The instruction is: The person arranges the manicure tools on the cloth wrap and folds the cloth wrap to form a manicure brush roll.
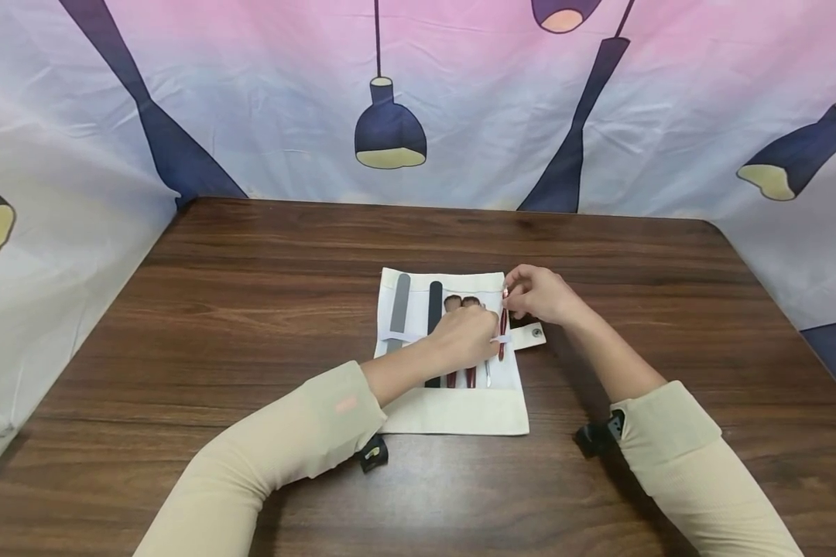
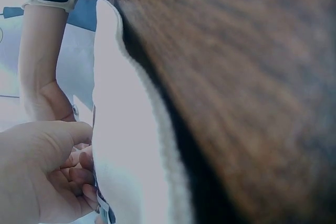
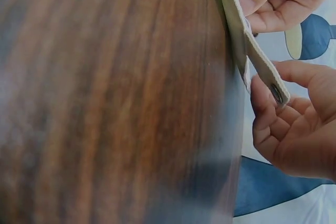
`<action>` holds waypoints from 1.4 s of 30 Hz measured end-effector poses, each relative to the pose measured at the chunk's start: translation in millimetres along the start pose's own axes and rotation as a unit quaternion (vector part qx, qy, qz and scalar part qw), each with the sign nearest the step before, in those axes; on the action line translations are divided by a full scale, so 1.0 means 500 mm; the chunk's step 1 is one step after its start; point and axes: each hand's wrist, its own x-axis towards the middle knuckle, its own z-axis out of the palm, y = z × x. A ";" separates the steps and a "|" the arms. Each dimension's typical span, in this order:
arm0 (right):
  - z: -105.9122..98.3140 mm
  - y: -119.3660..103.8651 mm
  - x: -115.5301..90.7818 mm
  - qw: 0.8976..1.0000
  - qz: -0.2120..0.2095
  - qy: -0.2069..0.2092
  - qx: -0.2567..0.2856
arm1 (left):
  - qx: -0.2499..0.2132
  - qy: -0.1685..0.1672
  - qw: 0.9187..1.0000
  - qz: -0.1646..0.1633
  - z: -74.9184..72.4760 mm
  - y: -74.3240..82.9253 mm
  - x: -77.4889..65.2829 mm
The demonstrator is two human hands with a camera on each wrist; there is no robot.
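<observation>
An off-white cloth tool roll [image 1: 460, 411] lies unfolded on the table. My right hand [image 1: 539, 294], at its upper right edge, pinches the top of a slim red-handled tool [image 1: 503, 329]. This tool passes by a white elastic band [image 1: 504, 339]. Reaching over the roll, my left hand [image 1: 465, 336] has curled fingers and pinches the band beside the tool; its fingertips are partly hidden. Left of that hand are a grey nail file [image 1: 400, 302] and a black nail file [image 1: 435, 305]. Two red-handled brushes [image 1: 471, 301] and a thin silver tool [image 1: 488, 375] are partly covered by it.
A strap with a snap button [image 1: 529, 336] sticks out from the roll's right side, under my right hand. The brown wooden table [image 1: 251, 309] extends all round. Behind it hangs a cloth backdrop [image 1: 286, 116] printed with lamps. Each wrist wears a black camera [image 1: 373, 452].
</observation>
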 end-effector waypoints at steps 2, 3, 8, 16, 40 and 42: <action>0.002 -0.001 0.000 1.000 -0.004 -0.006 -0.020 | -0.001 0.000 1.000 -0.001 0.000 0.000 -0.001; 0.003 -0.001 0.001 1.000 -0.007 -0.011 -0.028 | 0.000 0.000 1.000 0.000 -0.001 0.000 -0.001; 0.011 -0.007 0.001 0.996 -0.019 -0.040 -0.076 | 0.004 0.001 1.000 0.000 -0.001 -0.001 -0.001; 0.018 -0.013 -0.003 0.989 -0.031 -0.067 -0.129 | 0.007 0.011 1.000 0.017 0.001 -0.004 0.000; 0.048 -0.046 -0.247 0.985 -0.030 -0.130 -0.113 | -0.062 -0.013 0.993 -0.095 -0.171 -0.273 -0.021; 0.062 -0.038 -0.251 0.984 -0.010 -0.134 -0.114 | -0.060 -0.030 0.993 -0.101 -0.170 -0.278 -0.020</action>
